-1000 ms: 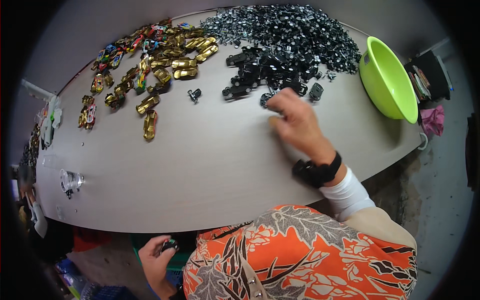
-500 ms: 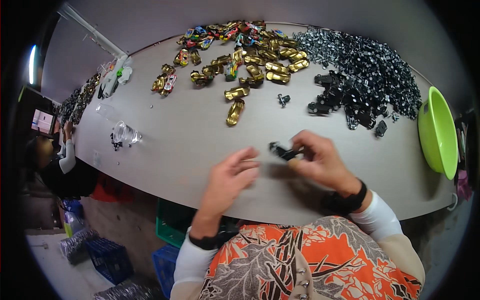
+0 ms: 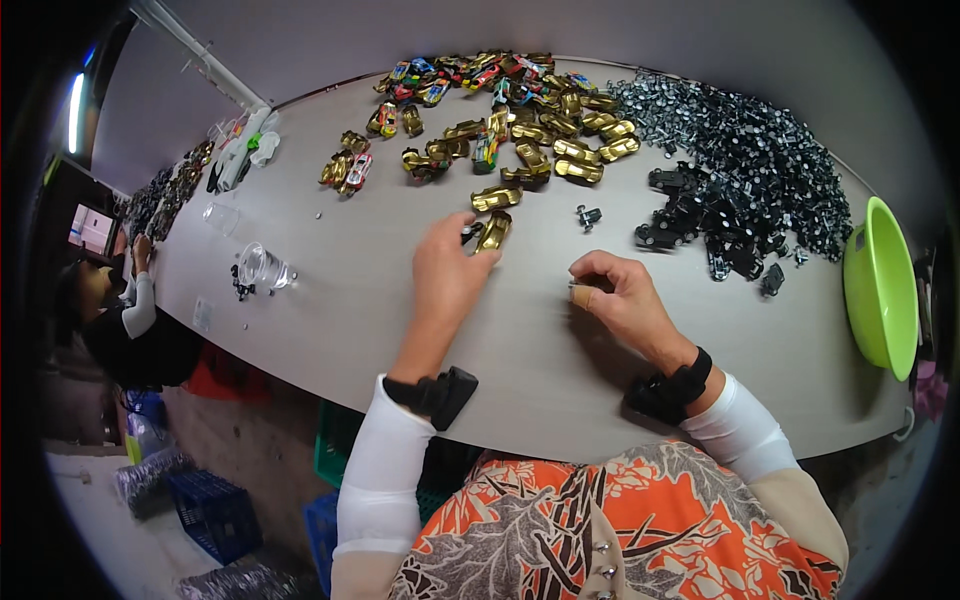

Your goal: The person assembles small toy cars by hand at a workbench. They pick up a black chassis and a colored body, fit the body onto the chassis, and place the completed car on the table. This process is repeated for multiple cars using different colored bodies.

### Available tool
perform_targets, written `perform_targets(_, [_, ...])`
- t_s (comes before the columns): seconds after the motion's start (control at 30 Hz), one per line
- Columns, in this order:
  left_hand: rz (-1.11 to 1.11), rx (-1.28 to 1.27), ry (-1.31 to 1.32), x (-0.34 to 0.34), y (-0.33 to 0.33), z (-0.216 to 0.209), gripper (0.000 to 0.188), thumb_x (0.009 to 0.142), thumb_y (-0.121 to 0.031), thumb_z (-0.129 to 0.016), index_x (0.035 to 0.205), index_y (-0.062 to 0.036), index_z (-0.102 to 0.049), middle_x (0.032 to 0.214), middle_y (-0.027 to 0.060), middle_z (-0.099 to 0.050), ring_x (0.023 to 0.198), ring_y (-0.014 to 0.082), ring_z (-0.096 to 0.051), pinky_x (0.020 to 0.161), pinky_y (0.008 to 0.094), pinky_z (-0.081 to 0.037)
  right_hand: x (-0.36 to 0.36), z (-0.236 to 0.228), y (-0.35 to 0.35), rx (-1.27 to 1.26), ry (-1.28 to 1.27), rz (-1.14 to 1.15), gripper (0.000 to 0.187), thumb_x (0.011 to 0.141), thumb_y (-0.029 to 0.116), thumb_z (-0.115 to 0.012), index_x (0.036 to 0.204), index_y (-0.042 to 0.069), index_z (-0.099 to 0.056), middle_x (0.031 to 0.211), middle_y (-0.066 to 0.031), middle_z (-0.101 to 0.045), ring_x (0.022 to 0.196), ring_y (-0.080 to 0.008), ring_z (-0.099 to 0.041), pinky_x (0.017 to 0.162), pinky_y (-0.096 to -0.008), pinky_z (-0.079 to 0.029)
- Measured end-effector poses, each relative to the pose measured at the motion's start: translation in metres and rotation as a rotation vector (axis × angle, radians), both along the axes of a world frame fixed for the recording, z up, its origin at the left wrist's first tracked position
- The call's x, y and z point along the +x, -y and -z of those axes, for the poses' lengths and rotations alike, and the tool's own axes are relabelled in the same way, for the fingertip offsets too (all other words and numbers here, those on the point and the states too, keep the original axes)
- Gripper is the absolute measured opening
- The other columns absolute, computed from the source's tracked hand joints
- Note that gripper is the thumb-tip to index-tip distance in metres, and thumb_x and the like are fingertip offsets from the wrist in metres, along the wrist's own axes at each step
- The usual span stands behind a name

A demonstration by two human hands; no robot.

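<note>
My left hand point(image 3: 447, 270) is at the front gold toy car body point(image 3: 494, 234), its fingers touching or very close to it. Between these fingers is a dark piece point(image 3: 470, 232), mostly covered, which looks like a black toy car base. My right hand point(image 3: 628, 303) hovers over the table, thumb and forefinger pinched around something small and greyish that I cannot make out. Beyond that hand lies a loose wheel-and-axle piece point(image 3: 589, 216). A second gold car body point(image 3: 497, 198) rests just past the front one.
Gold and colourful car bodies point(image 3: 577, 150) are heaped at the back. Black car bases point(image 3: 680, 215) and a big pile of wheel pieces point(image 3: 770, 140) fill the right. A green basin point(image 3: 880, 290) leans at the right edge; a clear cup point(image 3: 262, 266) lies left. Another person point(image 3: 125, 320) works far left.
My left hand has moved forward to the front gold car. The black car base seen in my right hand is gone from there. The view has shifted slightly.
</note>
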State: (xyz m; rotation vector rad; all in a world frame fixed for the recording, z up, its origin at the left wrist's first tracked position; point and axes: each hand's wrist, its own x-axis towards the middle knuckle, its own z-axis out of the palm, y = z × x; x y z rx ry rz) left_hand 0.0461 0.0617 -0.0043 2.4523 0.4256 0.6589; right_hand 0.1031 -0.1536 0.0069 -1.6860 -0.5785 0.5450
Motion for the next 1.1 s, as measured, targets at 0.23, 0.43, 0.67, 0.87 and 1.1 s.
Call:
perform_targets(0.23, [0.181,-0.463,-0.355,-0.003,0.035,-0.031,0.036,0.062,-0.006,-0.069,0.097,-0.0045,-0.064,0.088,0.0130,-0.061,0.081,0.0283,-0.059,0.068,0.0348,-0.048,0.007,0.007,0.025,0.147,0.032,0.115,0.013,0.078,0.007,-0.060,0.088,0.000,-0.059,0.071,-0.0001,-0.055,0.060,-0.0052,-0.046,0.055,-0.0206,-0.039])
perform_targets(0.43, [0.602,0.010,0.026,-0.044,0.083,-0.040,0.043,0.057,0.008,-0.063,0.098,-0.0044,-0.064,0.082,0.0085,-0.058,0.073,0.0250,-0.055,0.062,0.0323,-0.046,0.006,0.000,0.048,0.145,-0.736,-0.062,0.019,0.084,0.027,-0.063,0.081,0.009,-0.058,0.069,0.0006,-0.059,0.046,-0.0036,-0.045,0.038,-0.0169,-0.029])
perform_targets(0.67, [0.700,0.223,0.138,-0.053,0.104,-0.034,0.039,0.058,0.002,-0.059,0.097,-0.0009,-0.061,0.079,0.0072,-0.052,0.068,0.0238,-0.048,0.058,0.0336,-0.041,-0.018,0.002,0.060,0.195,-1.018,-0.310,0.018,0.075,0.015,-0.072,0.083,0.009,-0.057,0.067,0.0021,-0.058,0.046,-0.0038,-0.045,0.038,-0.0171,-0.028])
perform_targets(0.87, [0.674,0.266,0.129,-0.055,0.112,-0.026,0.032,0.063,-0.002,-0.059,0.095,0.0012,-0.061,0.078,0.0071,-0.051,0.069,0.0226,-0.048,0.059,0.0332,-0.040,-0.029,-0.005,0.062,0.108,-0.634,-0.249,0.025,0.075,0.015,-0.073,0.087,0.006,-0.053,0.065,0.0025,-0.054,0.053,-0.0021,-0.043,0.045,-0.0163,-0.030])
perform_targets(1.1, [0.604,0.223,0.090,-0.057,0.120,-0.028,0.045,0.054,0.011,-0.058,0.097,-0.0007,-0.060,0.083,0.0100,-0.056,0.073,0.0262,-0.052,0.062,0.0350,-0.044,-0.034,-0.006,0.062,0.121,-0.735,-0.163,0.027,0.071,0.006,-0.073,0.087,0.005,-0.051,0.064,0.0038,-0.050,0.054,-0.0027,-0.043,0.047,-0.0168,-0.031])
